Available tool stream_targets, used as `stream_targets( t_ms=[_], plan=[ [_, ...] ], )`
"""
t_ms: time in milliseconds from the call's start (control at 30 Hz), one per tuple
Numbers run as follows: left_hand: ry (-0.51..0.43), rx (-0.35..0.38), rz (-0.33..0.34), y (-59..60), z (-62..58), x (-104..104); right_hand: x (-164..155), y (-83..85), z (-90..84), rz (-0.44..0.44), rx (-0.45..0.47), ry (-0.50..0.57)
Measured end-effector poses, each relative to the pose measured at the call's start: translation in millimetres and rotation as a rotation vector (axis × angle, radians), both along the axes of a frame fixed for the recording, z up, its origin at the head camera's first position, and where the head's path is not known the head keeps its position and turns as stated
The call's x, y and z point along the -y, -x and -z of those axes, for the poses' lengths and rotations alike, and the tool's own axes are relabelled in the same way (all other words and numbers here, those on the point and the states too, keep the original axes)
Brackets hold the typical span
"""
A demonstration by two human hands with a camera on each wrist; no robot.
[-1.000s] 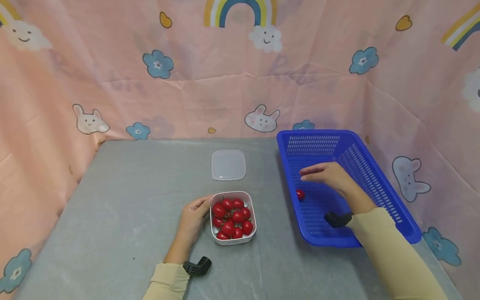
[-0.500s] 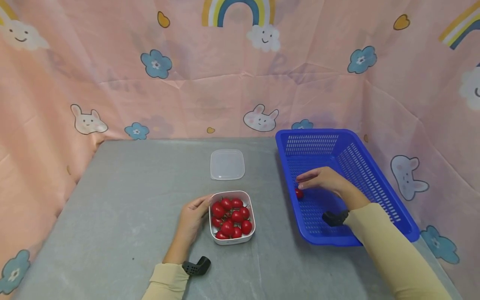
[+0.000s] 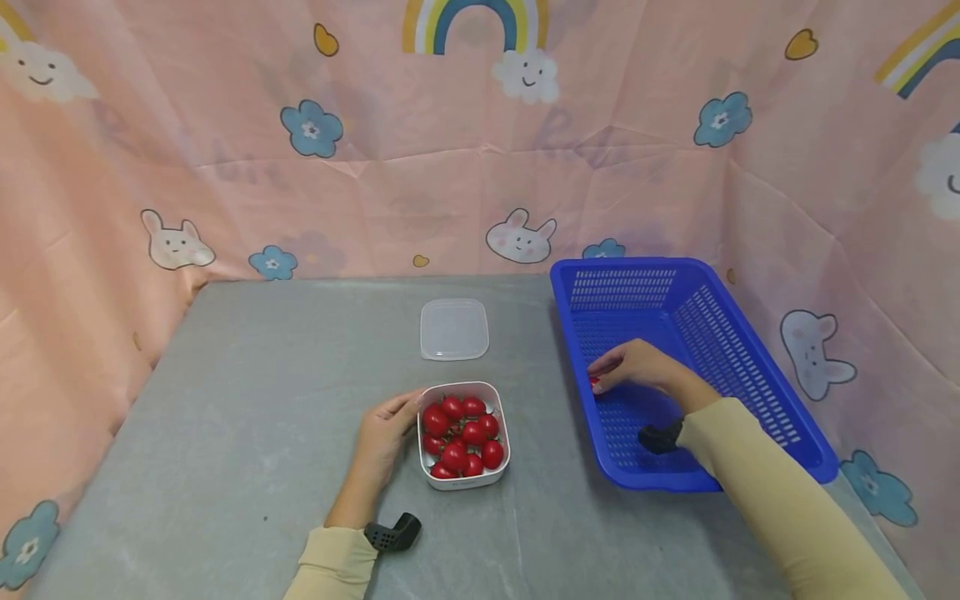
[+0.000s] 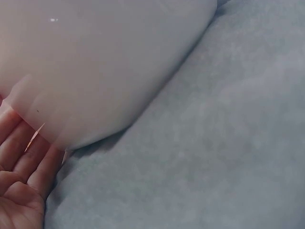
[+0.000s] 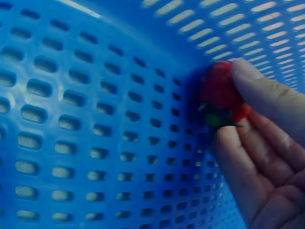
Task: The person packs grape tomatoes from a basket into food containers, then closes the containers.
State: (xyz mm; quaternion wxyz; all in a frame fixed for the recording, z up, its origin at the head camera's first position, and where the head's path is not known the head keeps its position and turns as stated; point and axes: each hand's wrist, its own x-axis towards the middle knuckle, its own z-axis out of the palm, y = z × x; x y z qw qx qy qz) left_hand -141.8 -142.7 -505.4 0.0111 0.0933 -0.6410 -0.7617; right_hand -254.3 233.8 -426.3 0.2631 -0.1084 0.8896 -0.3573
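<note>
My left hand (image 3: 385, 429) holds the left side of a white square container (image 3: 468, 483) at its far left corner. Its fingers (image 4: 33, 152) lie against the outer wall in the left wrist view. Several red cherry tomatoes (image 3: 454, 455) with green stems fill the container. My right hand (image 3: 637, 367) reaches into the blue basket (image 3: 611, 467), by its left wall. Between its thumb and fingers it pinches a single cherry tomato (image 5: 217, 86), whose green leaves show below it in the right wrist view. The hand hides most of this tomato from the head view.
A clear square lid (image 3: 454, 330) lies flat on the grey table (image 3: 300, 358) beyond the container. The basket has raised, slotted walls and stands at the right. A pink printed curtain (image 3: 420, 192) surrounds the table's back and sides.
My right hand has lowered toward the basket's left wall and its fingers have closed round the tomato there. My left hand and the container have stayed put.
</note>
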Motion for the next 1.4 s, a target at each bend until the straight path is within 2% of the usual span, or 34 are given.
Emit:
stream_targets(
  t_ms=[167,300,500,733,900,1033,1233,1400],
  plan=[
    [-0.002,0.01,-0.007,-0.1,-0.2,0.3,1.9,2.0,3.2,-0.03,-0.02,-0.014],
    [0.01,0.019,-0.01,0.5,-0.7,0.3,-1.5,1.1,-2.6,0.022,-0.004,-0.013],
    [0.007,0.018,-0.005,1.2,-1.2,-0.3,-4.1,-4.4,-31.9,0.178,-0.013,0.084],
    [0.015,0.013,-0.009,0.6,0.1,-0.3,9.2,-20.9,-63.9,0.274,-0.064,0.241],
    [0.01,0.004,-0.013,0.3,0.8,0.4,32.0,-37.6,-77.6,0.262,-0.09,0.337],
    [-0.013,-0.006,-0.01,0.2,1.5,0.6,54.3,-46.1,-83.3,0.239,-0.104,0.369],
    [-0.023,0.004,-0.014,0.3,1.6,0.5,81.4,-52.5,-81.5,0.215,-0.109,0.365],
    [-0.013,0.025,-0.009,0.2,0.1,1.0,100.6,-58.5,-75.5,0.165,-0.117,0.322]
  ],
)
